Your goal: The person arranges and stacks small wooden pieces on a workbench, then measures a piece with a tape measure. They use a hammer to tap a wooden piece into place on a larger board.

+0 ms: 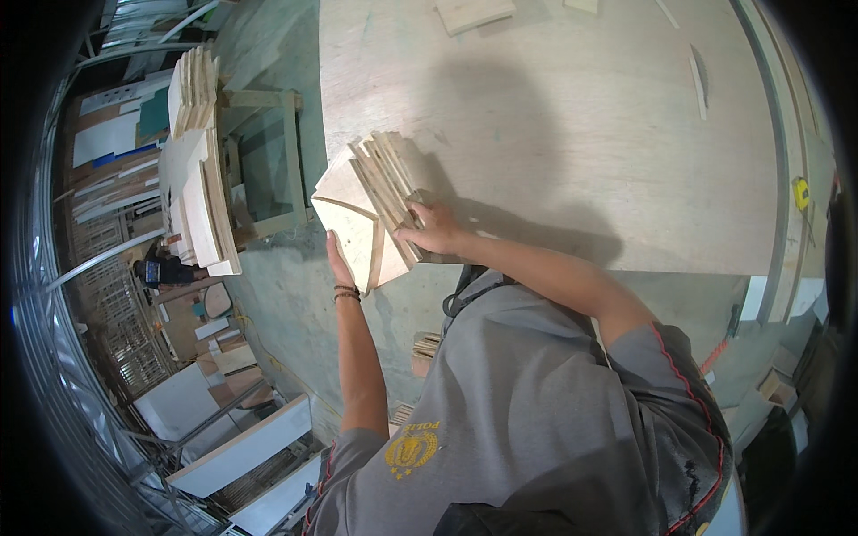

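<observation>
A stack of pale plywood pieces (380, 183) leans at the near left corner of the large wooden table (617, 152), partly past its edge. My left hand (340, 261) grips the outer side of the stack, against a broad flat piece facing left. On the opposite side my right hand (433, 228) closes round the edges of several pieces, its fingers bent over them. The pieces stand tilted on edge, side by side. The palm side of my left hand is hidden behind the wood.
More plywood pieces (192, 94) are stacked on a wooden stand at the left. A board (474, 12) lies at the table's far edge, a thin strip (697, 82) at its right. A yellow tape measure (800, 192) rests beyond the right rail. Wood blocks (424, 352) stand below the table.
</observation>
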A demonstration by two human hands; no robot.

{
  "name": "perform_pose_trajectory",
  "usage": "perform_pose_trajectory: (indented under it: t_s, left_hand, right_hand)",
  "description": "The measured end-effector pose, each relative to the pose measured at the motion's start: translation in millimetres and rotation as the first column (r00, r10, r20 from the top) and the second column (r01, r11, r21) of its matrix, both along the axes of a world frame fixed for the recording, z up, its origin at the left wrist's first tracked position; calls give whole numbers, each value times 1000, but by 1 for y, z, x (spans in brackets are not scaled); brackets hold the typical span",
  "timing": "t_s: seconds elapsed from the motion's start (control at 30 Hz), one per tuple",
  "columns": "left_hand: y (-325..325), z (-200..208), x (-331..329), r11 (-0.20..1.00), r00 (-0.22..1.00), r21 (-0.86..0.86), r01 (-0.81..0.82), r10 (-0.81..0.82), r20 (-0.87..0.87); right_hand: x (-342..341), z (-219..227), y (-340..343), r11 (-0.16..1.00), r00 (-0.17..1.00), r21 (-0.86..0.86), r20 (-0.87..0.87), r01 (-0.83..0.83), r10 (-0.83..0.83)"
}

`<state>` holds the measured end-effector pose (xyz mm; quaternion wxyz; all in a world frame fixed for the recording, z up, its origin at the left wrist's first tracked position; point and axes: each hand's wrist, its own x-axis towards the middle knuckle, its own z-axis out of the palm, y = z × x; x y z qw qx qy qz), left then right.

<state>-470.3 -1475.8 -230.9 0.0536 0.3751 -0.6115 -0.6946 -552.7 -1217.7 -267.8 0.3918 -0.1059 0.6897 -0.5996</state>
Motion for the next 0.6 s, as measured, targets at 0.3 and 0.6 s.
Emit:
perform_pose_trajectory:
  t_s: [0.3, 0.6]
  left_hand:
    - [-19, -17, 3, 997, 997, 70, 24, -19, -75]
    - [-9, -10, 0, 996, 998, 84, 22, -17, -67]
  right_hand:
    - [4, -18, -11, 989, 1000, 151, 25, 10, -14]
    - [-2, -17, -4, 995, 996, 102, 83, 17, -25]
